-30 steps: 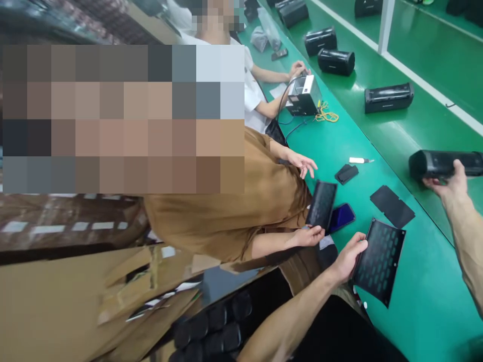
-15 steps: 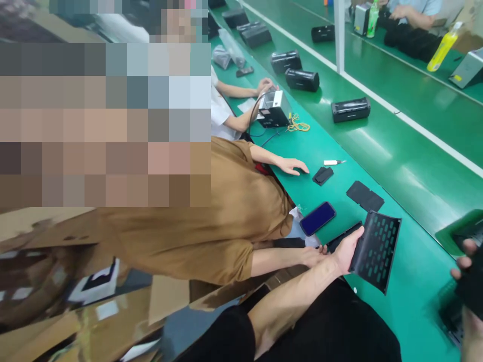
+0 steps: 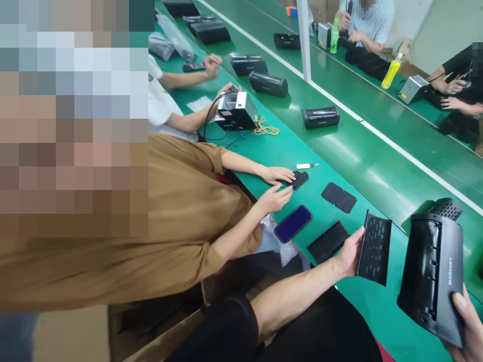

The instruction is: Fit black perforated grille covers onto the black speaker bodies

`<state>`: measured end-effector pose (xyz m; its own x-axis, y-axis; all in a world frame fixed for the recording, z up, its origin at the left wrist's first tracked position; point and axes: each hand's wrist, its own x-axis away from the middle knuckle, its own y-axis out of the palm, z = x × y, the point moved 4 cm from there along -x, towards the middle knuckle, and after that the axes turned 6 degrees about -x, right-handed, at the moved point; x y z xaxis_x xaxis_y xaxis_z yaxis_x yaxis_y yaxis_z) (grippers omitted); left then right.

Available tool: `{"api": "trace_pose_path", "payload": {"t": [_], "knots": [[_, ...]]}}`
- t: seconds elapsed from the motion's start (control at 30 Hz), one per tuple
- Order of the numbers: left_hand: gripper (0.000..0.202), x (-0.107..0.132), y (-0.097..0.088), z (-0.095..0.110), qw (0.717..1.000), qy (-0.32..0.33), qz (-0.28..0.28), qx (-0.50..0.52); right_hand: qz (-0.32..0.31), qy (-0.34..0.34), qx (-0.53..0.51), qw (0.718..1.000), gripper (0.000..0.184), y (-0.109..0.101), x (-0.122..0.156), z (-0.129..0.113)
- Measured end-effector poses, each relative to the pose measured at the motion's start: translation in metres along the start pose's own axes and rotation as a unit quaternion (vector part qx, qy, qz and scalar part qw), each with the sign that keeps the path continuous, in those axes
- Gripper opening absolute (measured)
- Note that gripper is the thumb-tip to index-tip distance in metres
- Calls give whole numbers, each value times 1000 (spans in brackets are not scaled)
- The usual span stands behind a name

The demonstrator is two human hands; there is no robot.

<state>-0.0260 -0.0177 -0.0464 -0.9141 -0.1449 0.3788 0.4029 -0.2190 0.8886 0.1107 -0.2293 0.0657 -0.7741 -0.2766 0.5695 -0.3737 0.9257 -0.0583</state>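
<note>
My left hand (image 3: pixel 350 252) grips a curved black panel with rows of slots (image 3: pixel 373 249) by its left edge, above the green table. In my right hand (image 3: pixel 468 322), at the lower right, is a black cylindrical housing marked "MERKURY" (image 3: pixel 451 241). The housing is tilted, its long glossy recessed side toward the left; only the thumb and part of the hand show. Panel and housing are apart. A second black panel (image 3: pixel 328 241) lies on the table just beyond my left wrist.
Beside me a co-worker in a brown shirt (image 3: pixel 181 201) has both hands by small dark pads (image 3: pixel 300 180). A phone (image 3: pixel 293 224), flat black sheets (image 3: pixel 338 197) and a white-handled blade (image 3: pixel 306 166) lie near. Behind the housing is a perforated piece (image 3: pixel 447 208). Black units (image 3: pixel 320 117) stand farther off.
My right hand has brought the housing into fuller view at the right. The slotted panel has turned more upright in my left hand. The co-worker's nearer hand has moved from beside mine to the pads.
</note>
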Motion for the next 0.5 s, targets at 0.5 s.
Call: {"api": "trace_pose_path", "payload": {"t": [0.5], "knots": [[97, 28, 18, 12, 994, 33, -104, 6, 6, 11, -35, 999, 79, 25, 6, 12]]}}
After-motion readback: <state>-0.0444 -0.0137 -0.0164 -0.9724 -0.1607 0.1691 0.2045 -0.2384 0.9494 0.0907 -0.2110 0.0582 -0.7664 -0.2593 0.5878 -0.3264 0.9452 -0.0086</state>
